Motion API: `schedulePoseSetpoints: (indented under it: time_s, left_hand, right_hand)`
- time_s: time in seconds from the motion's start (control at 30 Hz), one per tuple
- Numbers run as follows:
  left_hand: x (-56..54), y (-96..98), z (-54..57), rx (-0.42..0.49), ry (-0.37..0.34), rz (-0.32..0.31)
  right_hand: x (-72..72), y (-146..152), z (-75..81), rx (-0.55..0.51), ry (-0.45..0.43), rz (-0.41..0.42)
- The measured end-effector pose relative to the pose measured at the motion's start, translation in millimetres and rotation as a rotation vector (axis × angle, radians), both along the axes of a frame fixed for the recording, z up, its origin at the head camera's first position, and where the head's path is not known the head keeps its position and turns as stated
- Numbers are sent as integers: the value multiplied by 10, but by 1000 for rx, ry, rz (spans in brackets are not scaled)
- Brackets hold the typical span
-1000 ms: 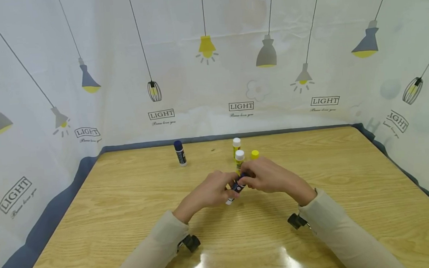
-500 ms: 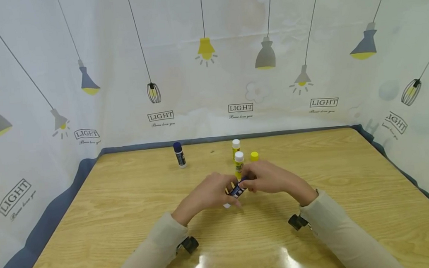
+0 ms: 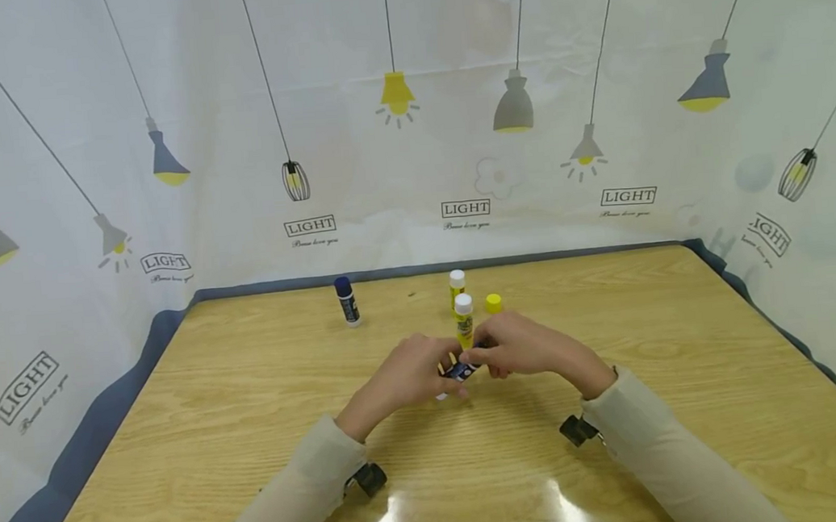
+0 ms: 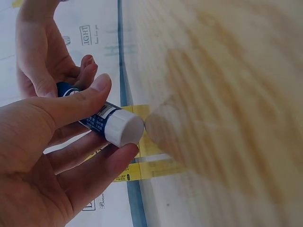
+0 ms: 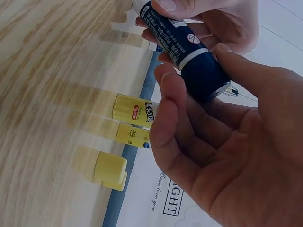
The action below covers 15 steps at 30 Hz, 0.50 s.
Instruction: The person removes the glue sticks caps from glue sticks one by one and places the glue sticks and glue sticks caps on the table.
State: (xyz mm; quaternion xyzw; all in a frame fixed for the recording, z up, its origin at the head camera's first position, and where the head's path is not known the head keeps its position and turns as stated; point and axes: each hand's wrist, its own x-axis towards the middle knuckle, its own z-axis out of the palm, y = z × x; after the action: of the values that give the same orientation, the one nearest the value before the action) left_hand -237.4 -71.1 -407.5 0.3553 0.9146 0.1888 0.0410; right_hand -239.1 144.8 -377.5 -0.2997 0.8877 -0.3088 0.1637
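Between the two hands is a dark blue glue stick (image 3: 460, 370), tilted, with a navy cap (image 5: 203, 75) and a white base (image 4: 124, 128). My left hand (image 3: 411, 371) grips its body near the white base, thumb across the label. At the capped end, my right hand (image 3: 526, 344) holds the navy cap between thumb and curled fingers. Just beyond the hands stands a yellow glue stick (image 3: 464, 322) with a white cap; its lower part is partly hidden. Behind it is another yellow glue stick (image 3: 458, 287), also white-capped.
A yellow cap-like piece (image 3: 494, 303) sits right of the yellow sticks. Farther left, a second dark blue glue stick (image 3: 348, 305) stands upright. The wooden table (image 3: 253, 402) ends at a printed curtain (image 3: 368, 167) at the back.
The held glue stick has tipped slightly flatter between the hands. My right hand has shifted a little on the capped end. The standing sticks have stayed put; the head view moved slightly.
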Motion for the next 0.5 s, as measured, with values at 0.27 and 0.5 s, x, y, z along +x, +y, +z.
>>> schedulePoseSetpoints:
  time_s: [0.27, 0.5]
  left_hand:
    - [-5, 6, -16, 41, -32, -28]
    - [-29, -16, -10, 58, -49, -35]
  right_hand:
    - [6, 3, 2, 31, 46, 11]
    - [9, -5, 10, 35, 79, 7]
